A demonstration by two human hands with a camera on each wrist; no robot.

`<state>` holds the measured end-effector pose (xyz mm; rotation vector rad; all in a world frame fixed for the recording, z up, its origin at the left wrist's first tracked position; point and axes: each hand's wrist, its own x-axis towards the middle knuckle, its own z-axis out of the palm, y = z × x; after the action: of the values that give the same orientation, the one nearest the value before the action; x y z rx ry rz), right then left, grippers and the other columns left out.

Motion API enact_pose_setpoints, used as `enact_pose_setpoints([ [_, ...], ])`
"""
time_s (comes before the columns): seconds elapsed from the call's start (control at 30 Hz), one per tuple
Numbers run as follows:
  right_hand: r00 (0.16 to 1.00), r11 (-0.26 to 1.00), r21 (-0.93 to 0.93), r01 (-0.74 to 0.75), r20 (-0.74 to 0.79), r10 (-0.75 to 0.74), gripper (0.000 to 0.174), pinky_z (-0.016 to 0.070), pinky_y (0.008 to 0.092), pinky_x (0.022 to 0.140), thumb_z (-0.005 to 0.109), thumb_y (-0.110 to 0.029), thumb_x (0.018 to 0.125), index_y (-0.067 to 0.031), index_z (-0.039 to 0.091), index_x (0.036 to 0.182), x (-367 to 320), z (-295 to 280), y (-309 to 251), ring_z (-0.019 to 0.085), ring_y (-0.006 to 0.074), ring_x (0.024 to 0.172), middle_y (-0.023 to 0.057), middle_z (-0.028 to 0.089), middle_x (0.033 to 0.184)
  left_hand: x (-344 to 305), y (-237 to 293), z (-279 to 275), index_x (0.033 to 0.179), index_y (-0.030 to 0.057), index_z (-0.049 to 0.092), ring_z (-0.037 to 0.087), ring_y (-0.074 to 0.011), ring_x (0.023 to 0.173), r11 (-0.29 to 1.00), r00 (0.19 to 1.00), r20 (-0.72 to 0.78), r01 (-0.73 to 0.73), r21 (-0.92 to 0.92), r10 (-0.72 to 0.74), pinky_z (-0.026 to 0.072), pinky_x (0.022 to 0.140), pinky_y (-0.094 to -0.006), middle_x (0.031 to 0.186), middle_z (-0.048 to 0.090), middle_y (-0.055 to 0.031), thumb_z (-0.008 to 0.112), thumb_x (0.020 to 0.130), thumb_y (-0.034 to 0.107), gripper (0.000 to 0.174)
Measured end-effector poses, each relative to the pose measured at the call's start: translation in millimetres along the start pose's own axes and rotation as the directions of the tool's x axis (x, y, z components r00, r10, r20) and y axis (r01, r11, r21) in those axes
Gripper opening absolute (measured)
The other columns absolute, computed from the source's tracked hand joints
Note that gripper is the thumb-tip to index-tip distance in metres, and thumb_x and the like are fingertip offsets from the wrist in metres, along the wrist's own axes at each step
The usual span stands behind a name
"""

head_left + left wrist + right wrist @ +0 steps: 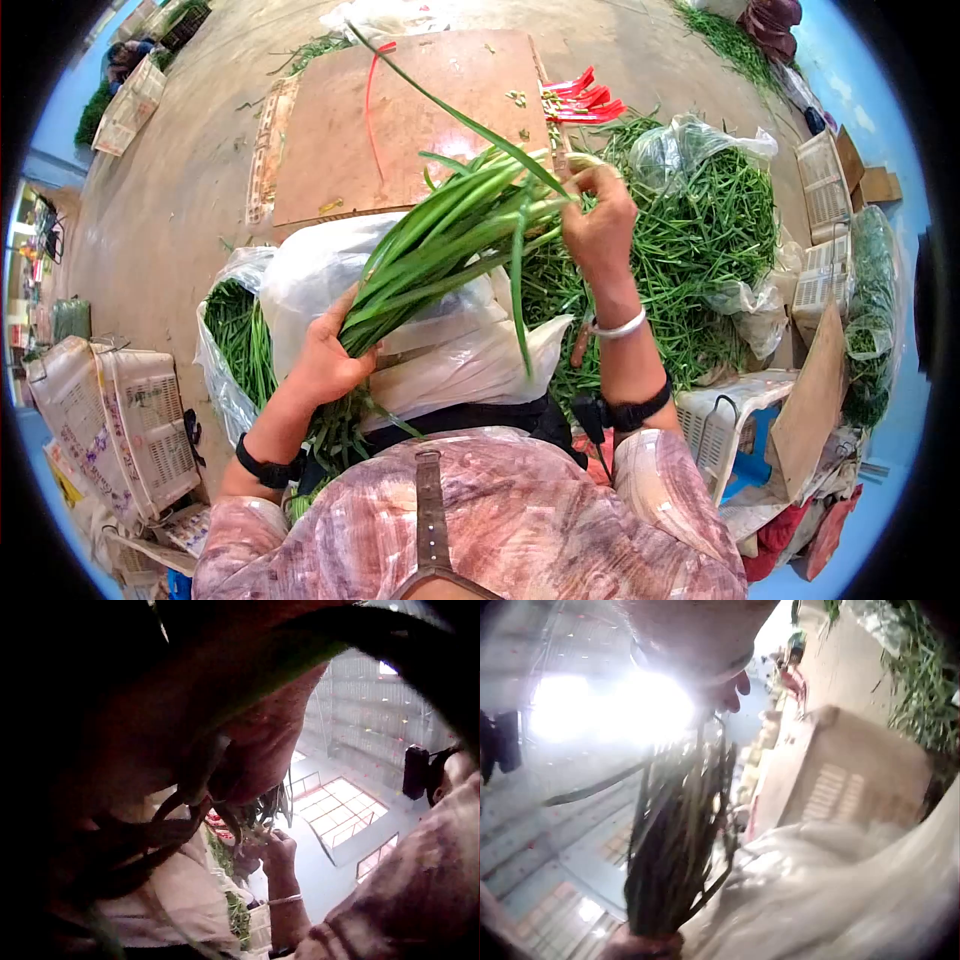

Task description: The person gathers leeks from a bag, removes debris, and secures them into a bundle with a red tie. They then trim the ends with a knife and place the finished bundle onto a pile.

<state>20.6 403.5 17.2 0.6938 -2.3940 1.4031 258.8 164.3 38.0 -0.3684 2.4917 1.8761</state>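
A thick bunch of long green stalks with pale ends (pixel 440 235), like garlic greens, lies slanted above the person's lap in the head view. My left hand (pixel 330 355) grips the leafy end, thumb across the near side. At the pale ends, my right hand (pixel 602 222) pinches with thumb and forefinger; one long leaf runs from there up and left. The right wrist view shows the bunch (pixel 679 847) spread between both hands. Dark close-up shapes hide most of the left hand's grip in the left wrist view. White plastic sheeting (pixel 325 262) covers the lap under the bunch.
A low board table (pixel 430 110) stands ahead, with a red strip (pixel 372 110) on it and red ties (pixel 585 100) at its right edge. Loose greens (pixel 690 260) are heaped at right. A bag of greens (pixel 235 335) and white crates (pixel 130 425) stand at left.
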Motion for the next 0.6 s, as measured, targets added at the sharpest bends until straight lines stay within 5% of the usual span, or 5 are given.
enact_pose_setpoints([
  [0.03, 0.985, 0.932, -0.352, 0.082, -0.116, -0.130, 0.011, 0.0486, 0.0230, 0.062, 0.058, 0.001, 0.079, 0.0046, 0.061, 0.089, 7, -5, 7, 0.062, 0.0114, 0.070, 0.0125, 0.065, 0.088, 2, 1, -2, 0.133, -0.0020, 0.040, 0.054, -0.0106, 0.087, 0.995, 0.996, 0.032, 0.087, -0.045, -0.085, 0.0444, 0.079, -0.0238, 0.103, 0.059, -0.0058, 0.057, 0.070, -0.002, 0.065],
  [0.17, 0.856, 0.641, 0.686, -0.344, -0.052, 0.514, 0.006, 0.0488, 0.0232, 0.053, 0.056, -0.002, 0.085, 0.0018, 0.059, 0.088, 13, -28, 22, 0.062, 0.0134, 0.064, 0.0121, 0.064, 0.081, 1, -12, 2, 0.136, -0.0010, 0.036, 0.052, -0.0104, 0.095, 0.990, 0.998, 0.005, 0.064, 0.126, -0.065, 0.0415, 0.084, -0.0235, 0.110, 0.057, -0.0066, 0.056, 0.070, -0.004, 0.068],
  [0.3, 0.873, 0.820, 0.337, -0.463, 0.337, 0.354, 0.018, 0.0496, 0.0259, 0.058, 0.066, -0.012, 0.081, 0.0020, 0.059, 0.090, -1, -16, -23, 0.061, 0.0152, 0.066, 0.0100, 0.064, 0.080, 5, -8, 7, 0.138, -0.0024, 0.033, 0.051, -0.0115, 0.101, 0.988, 0.995, 0.053, 0.074, 0.135, -0.081, 0.0392, 0.088, -0.0232, 0.115, 0.057, -0.0084, 0.056, 0.070, -0.007, 0.072],
  [0.43, 0.976, 0.992, -0.080, -0.095, 0.189, 0.109, 0.020, 0.0468, 0.0310, 0.058, 0.069, -0.010, 0.076, 0.0036, 0.061, 0.088, -13, 8, -7, 0.060, 0.0201, 0.062, 0.0163, 0.063, 0.075, 7, -6, 10, 0.138, 0.0007, 0.034, 0.053, -0.0095, 0.096, 0.986, 1.000, 0.027, -0.017, 0.168, 0.013, 0.0415, 0.084, -0.0209, 0.110, 0.062, -0.0120, 0.056, 0.069, -0.006, 0.073],
  [0.6, 0.867, 0.794, 0.390, -0.467, 0.026, 0.497, 0.016, 0.0423, 0.0279, 0.050, 0.066, -0.007, 0.079, 0.0041, 0.062, 0.089, -11, -14, 64, 0.052, 0.0128, 0.054, 0.0030, 0.059, 0.066, 3, -14, 9, 0.139, 0.0039, 0.034, 0.055, -0.0116, 0.098, 0.993, 1.000, 0.021, 0.016, 0.116, -0.019, 0.0416, 0.085, -0.0218, 0.112, 0.062, -0.0151, 0.055, 0.068, -0.008, 0.074],
])
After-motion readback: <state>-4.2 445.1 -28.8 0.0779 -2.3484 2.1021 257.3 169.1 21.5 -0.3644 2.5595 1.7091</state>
